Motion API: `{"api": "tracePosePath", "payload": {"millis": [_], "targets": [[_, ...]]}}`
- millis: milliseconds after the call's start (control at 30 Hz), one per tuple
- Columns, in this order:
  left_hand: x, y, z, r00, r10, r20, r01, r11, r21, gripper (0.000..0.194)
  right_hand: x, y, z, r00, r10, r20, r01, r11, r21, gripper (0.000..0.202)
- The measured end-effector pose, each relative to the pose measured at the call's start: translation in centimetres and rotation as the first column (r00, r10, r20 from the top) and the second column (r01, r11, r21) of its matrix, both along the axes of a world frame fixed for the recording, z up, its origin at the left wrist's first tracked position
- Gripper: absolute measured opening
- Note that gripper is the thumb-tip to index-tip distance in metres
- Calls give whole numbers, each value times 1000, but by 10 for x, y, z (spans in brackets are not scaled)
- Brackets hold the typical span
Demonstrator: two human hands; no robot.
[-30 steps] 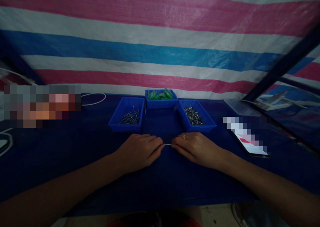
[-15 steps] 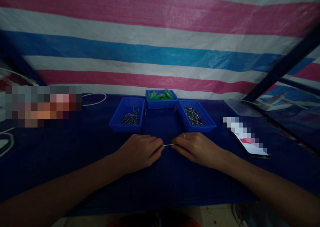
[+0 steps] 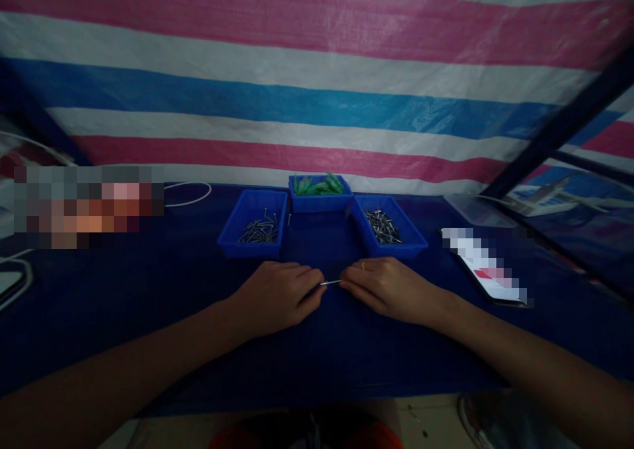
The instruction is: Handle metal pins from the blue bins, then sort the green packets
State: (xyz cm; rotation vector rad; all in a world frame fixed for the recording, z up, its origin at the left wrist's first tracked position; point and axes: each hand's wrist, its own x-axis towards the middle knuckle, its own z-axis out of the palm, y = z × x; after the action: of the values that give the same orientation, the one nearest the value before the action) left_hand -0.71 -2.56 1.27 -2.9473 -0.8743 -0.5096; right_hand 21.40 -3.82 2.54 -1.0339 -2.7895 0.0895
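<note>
In the head view, the blue table [image 3: 317, 363] is stretching from its near edge, below the metal pin [image 3: 331, 282], to 3 blue bins [image 3: 321, 203] beyond the pin. A phone [image 3: 495, 292] is lying well right of it. The left hand [image 3: 280, 296] and right hand [image 3: 396, 289] are facing each other, fingers closed, pinching the pin's 2 ends.

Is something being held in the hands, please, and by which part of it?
A thin metal pin: the left hand pinches one end, the right hand the other, leaving its middle uncovered.
</note>
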Motion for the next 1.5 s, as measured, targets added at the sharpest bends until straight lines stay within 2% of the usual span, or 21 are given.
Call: {"api": "tracePosePath", "payload": {"millis": [367,600,1167,1500], "targets": [[0,0,-1,1000,3,-3,-3,1000,14,22,-1,1,4,1000,9,-10,-9,999,-40,28],[-1,1,0,1000,9,-4,-9,1000,28,24,1,2,2,998,-30,-56,30,1000,-1,26],[0,4,0,998,27,-60,-26,1000,17,32,-2,-1,4,1000,-8,-14,8,1000,-20,29],[-1,3,0,1000,7,-23,-8,998,-56,23,-1,0,1,1000,-3,-23,3,1000,-14,29]]}}
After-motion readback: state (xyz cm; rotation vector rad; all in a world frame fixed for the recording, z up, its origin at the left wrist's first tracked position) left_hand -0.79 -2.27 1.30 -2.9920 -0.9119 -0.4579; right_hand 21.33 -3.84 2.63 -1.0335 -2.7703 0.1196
